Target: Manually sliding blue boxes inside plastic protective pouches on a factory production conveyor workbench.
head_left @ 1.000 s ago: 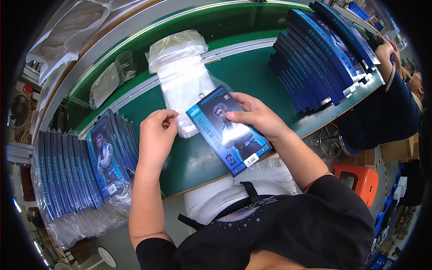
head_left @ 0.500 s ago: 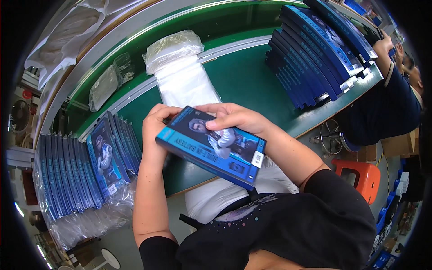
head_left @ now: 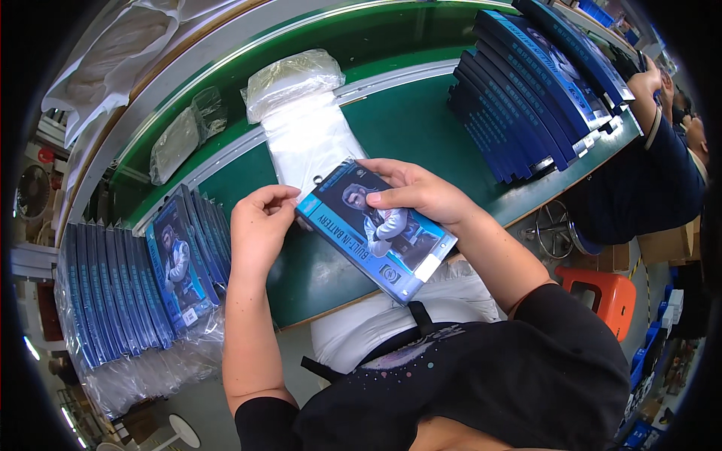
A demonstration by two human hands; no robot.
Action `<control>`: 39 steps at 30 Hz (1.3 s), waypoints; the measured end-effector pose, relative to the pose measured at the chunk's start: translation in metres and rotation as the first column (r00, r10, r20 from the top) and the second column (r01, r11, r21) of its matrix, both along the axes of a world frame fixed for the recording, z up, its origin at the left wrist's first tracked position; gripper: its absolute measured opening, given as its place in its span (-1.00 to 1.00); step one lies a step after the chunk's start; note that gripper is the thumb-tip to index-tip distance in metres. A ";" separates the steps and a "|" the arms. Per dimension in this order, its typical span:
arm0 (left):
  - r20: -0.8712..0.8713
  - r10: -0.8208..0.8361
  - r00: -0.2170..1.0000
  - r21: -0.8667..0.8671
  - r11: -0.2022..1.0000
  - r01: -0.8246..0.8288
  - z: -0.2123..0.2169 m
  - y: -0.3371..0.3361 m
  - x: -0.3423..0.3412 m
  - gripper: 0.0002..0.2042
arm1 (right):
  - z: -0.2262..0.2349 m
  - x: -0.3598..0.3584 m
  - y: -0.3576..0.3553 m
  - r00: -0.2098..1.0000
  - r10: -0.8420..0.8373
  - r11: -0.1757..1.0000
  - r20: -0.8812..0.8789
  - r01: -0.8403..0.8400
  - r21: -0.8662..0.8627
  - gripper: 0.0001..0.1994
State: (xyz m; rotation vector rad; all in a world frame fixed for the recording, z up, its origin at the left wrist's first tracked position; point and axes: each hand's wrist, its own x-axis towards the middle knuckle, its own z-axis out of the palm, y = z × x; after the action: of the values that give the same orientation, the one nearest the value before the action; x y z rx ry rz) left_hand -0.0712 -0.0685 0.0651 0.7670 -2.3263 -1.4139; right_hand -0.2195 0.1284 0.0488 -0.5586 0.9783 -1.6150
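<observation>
My right hand (head_left: 410, 197) is closed on a flat blue and black retail box (head_left: 376, 233), thumb on its printed front and fingers round the far edge. The box is tilted above the table's near edge and its surface has a glossy sheen. A small dark ring shows at its far left corner. My left hand (head_left: 262, 218) is pinched at the box's left end; what lies between its fingertips is too small to make out. Just beyond the box lies a stack of clear plastic bags (head_left: 304, 143) on the green table (head_left: 398, 131).
Similar boxes (head_left: 120, 289) stand upright in a row at the left, with clear plastic around them. More boxes (head_left: 511, 105) are stacked at the far right, near another person's arm (head_left: 647, 98). An orange stool (head_left: 602, 293) stands on the floor at the right.
The box has turned so its front faces up more, and its thick side edge shows less. My left hand has drawn back from behind it to its left end.
</observation>
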 end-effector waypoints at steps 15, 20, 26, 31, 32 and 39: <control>-0.190 -0.205 0.960 -0.553 0.830 0.068 0.005 0.032 0.015 -0.84 | -0.006 0.029 -0.004 0.916 -0.337 0.922 -0.218 0.368 0.121 -0.69; -0.480 0.109 0.870 0.249 0.968 0.016 -0.014 0.042 0.019 -0.81 | -0.002 0.035 0.000 0.905 -0.408 0.909 -0.121 0.416 0.039 -0.76; -0.362 0.335 0.870 0.823 0.554 0.129 -0.012 0.057 0.009 -0.64 | -0.003 0.042 0.000 0.927 -0.039 0.937 -0.373 0.164 0.310 -0.70; -0.308 0.364 0.879 0.946 0.218 0.241 0.005 0.026 0.016 -0.64 | 0.027 0.041 0.025 0.789 0.156 0.988 -0.594 -0.112 0.111 0.03; -0.300 0.382 0.874 0.931 0.317 0.181 0.006 0.031 0.015 -0.62 | 0.034 0.041 0.026 0.779 0.142 0.989 -0.611 -0.088 0.117 0.04; -0.574 -0.092 0.813 0.729 0.393 0.560 0.021 0.105 0.020 -0.64 | 0.051 0.042 0.030 0.306 -0.587 0.791 -0.749 0.415 -0.450 -0.44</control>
State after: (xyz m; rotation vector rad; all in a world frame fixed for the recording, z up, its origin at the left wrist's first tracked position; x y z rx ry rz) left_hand -0.0516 0.0369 0.0864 0.0519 -1.2555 -2.7184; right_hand -0.1773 0.1581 0.1001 -1.4102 1.9541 -2.0023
